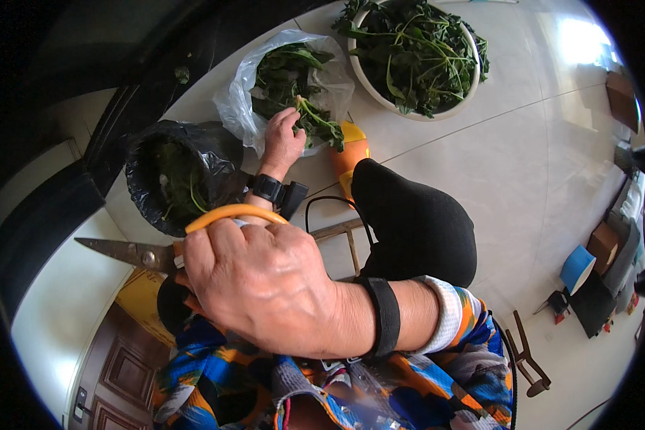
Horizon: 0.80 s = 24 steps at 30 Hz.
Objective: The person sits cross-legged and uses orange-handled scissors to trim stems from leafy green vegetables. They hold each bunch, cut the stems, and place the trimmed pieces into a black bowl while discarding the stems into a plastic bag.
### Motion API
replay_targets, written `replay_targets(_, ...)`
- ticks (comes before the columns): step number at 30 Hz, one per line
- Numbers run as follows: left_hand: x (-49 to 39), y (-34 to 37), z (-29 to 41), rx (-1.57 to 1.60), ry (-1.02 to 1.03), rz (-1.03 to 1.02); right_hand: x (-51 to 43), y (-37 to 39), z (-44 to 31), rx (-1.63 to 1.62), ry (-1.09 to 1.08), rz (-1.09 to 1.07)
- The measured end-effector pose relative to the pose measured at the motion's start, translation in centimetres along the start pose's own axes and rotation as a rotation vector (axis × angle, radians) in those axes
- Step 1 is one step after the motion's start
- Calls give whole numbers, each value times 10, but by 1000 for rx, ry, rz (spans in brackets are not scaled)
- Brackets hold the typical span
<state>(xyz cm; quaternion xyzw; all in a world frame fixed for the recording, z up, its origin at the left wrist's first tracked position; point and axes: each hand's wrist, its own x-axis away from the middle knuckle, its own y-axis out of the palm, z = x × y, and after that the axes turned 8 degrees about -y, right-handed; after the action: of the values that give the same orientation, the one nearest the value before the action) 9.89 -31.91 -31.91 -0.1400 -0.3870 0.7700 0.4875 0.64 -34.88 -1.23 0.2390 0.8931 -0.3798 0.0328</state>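
Note:
My right hand grips a pair of scissors by the orange handles, close to the camera. Its blades point left and look closed together. Farther down, my left hand is at a clear plastic bag of leafy greens. A leafy sprig with a pale cut end lies at its fingertips; whether the fingers grip it is unclear. Left of that hand, a black plastic bag stands with its mouth wide and greens inside.
A pale round basin heaped with leafy greens stands on the tiled floor. Nearby are an orange and yellow shoe and my black-clad knee. A wooden stool and a blue box lie right.

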Motion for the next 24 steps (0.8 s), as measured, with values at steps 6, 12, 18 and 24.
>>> replay_targets(6, 19, -32, 35, 125, 135, 148, 1, 1, -2, -10, -72, 55)
replay_targets(12, 27, -60, 42, 232, 160, 202, 1, -15, 6, 35, 80, 206)
replay_targets(18, 40, -123, 83, 280, 134, 202, -13, -50, 47, 99, 229, 384)
replay_targets(24, 62, -173, 126, 295, 229, 204, -20, -59, 56, 140, 276, 268)
